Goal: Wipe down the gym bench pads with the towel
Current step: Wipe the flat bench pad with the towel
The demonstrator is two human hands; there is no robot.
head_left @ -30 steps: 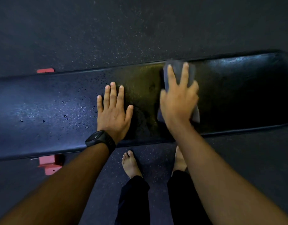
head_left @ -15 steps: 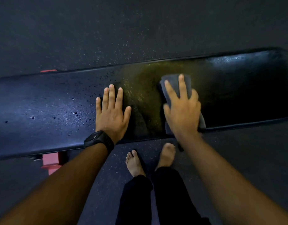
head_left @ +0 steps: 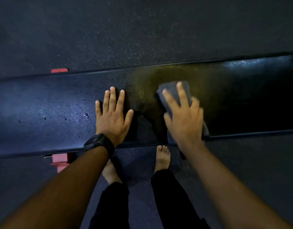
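So, closest in, two bare feet (head_left: 161, 157) stand on a speckled rubber floor (head_left: 258, 154), right up against the bench. A red metal foot (head_left: 59, 160) of the frame pokes out under the near edge on the left.

Next up, the left hand (head_left: 113, 116), with a black watch (head_left: 99, 143) on the wrist, lies flat on the bench pad (head_left: 43, 104). Its fingers are straight and there's nothing in its grip, so it looks like it's just bracing. The right hand (head_left: 183, 119) presses a folded grey towel (head_left: 171, 86) onto the pad near the middle. The fingers are spread flat over it rather than curled round, so that grip is open too, just pushing.

The towel looks soft and matte. The pad is long, black, glossy vinyl with a rounded piped edge.

Progress-wise I'd guess roughly halfway. Right of the towel I can't see any beads, while left of the bracing hand water drops (head_left: 86, 115) and fine spray sit on the surface. That whole stretch needs wiping.

Past the far edge there's more speckled floor.
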